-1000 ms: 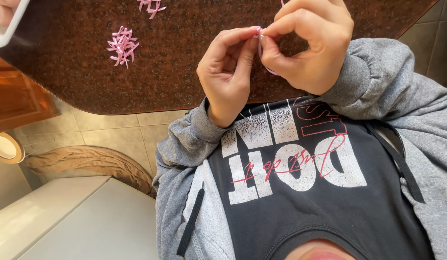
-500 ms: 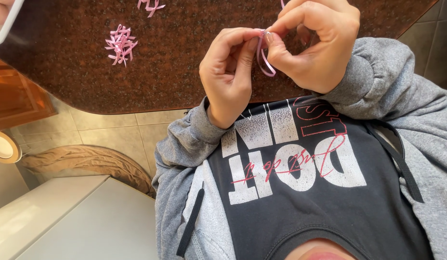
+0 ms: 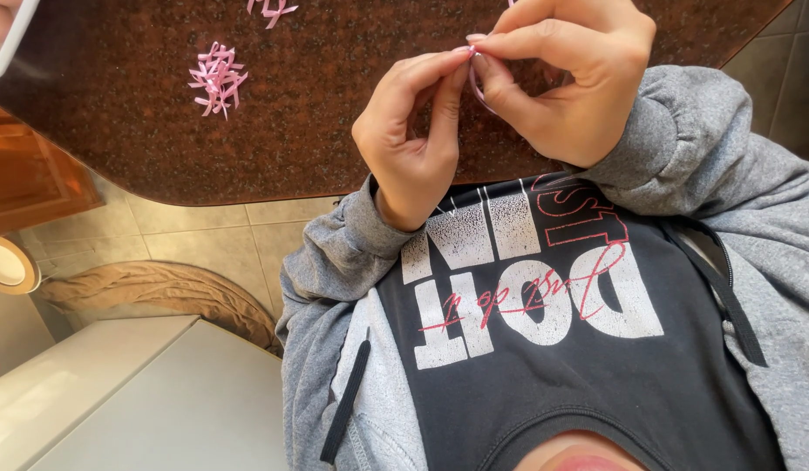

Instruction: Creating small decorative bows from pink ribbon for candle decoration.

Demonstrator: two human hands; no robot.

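Both hands meet over a dark brown speckled counter (image 3: 335, 131). My left hand (image 3: 413, 139) and my right hand (image 3: 570, 87) pinch a thin pink ribbon (image 3: 474, 85) between thumbs and forefingers, fingertips touching. The ribbon curves in a small loop below the fingertips, and the rest of it is hidden by the fingers. Grey sleeves cover both wrists.
A small heap of pink ribbon bows (image 3: 217, 78) lies on the counter to the left, and another bow (image 3: 269, 7) lies at the top edge. A white object (image 3: 10, 39) with someone's fingers on it shows at the top left corner. A white appliance top (image 3: 134, 392) and tiled floor are below.
The ribbon loop that hung wide between my fingers half a second ago is drawn smaller. Both hands stay at the same spot over the counter.
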